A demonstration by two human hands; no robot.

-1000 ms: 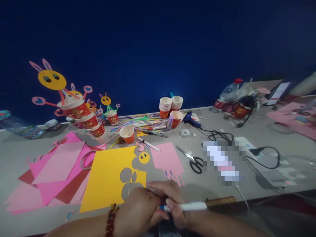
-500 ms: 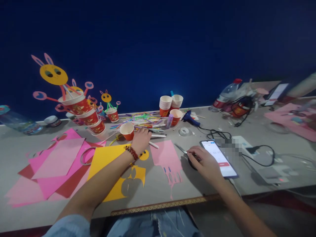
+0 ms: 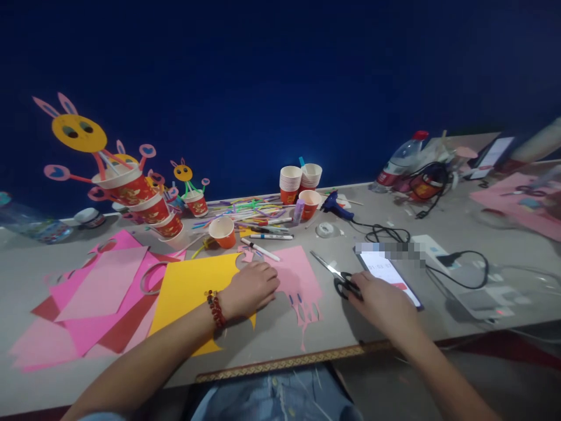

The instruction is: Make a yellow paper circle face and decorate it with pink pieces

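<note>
My left hand [image 3: 252, 287], palm down, lies over the right edge of the cut yellow sheet [image 3: 188, 286] and beside the pink sheet [image 3: 300, 272]; its fingertips are curled down and what is under them is hidden. My right hand [image 3: 379, 295] is at the black handles of the scissors [image 3: 339, 276], whose blades point up and left. Part of a phone [image 3: 390, 272] shows just beyond that hand. Markers [image 3: 260, 249] lie behind the pink sheet, near an orange paper cup [image 3: 222, 233].
Stacked cups with a paper rabbit face [image 3: 79, 133] rise at the left, behind pink and red sheets [image 3: 105, 283]. Straws, cup stacks [image 3: 290, 186], a blue glue gun [image 3: 336, 206] and a tape roll [image 3: 326, 230] stand behind. Cables and a bottle [image 3: 401, 161] are at the right.
My left hand has moved down from the markers to the paper edge, uncovering the pens. My right hand has shifted slightly right and down, showing more of the scissors' handles.
</note>
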